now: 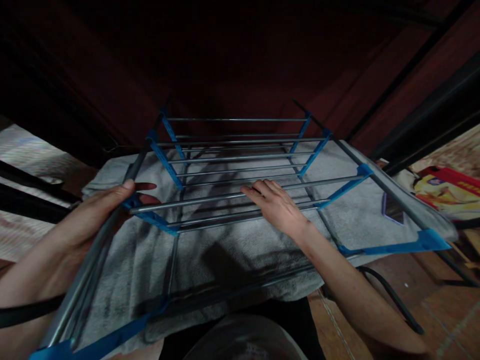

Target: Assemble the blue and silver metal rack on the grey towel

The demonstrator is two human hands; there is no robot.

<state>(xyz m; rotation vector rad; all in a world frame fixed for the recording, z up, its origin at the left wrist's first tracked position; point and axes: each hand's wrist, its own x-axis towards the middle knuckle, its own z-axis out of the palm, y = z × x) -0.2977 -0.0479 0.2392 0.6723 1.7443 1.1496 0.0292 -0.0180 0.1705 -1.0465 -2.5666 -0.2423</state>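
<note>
head view: drying rack [240, 165] fills the middle of the picture, a metal frame with blue plastic joints and thin rails running from nine o'clock to three o'clock. its long axis seems to run from six o'clock toward twelve o'clock, away from the person, with the far end pointing at the dark wall. a grey towel [232, 245] is draped over the lower rails and sags below the upper tier.

left hand [101, 212] is curled around the side bar at nine o'clock, thumb over the top by a blue joint, so it is gripping the frame. right hand [275, 205] lies flat and open on the upper rails near the centre, fingers spread, gripping nothing.

risk, as i judge it: the rack is steadied from one side only (the right palm merely rests), so a push down on those thin rails could tilt or fold the frame toward three o'clock. the towel could then slide off toward six o'clock. a small dark flat thing [392, 208] lying on the towel at three o'clock could slip to the tiled floor [442, 305]. a black cable [390, 295] at five o'clock could snag a leg.
</note>
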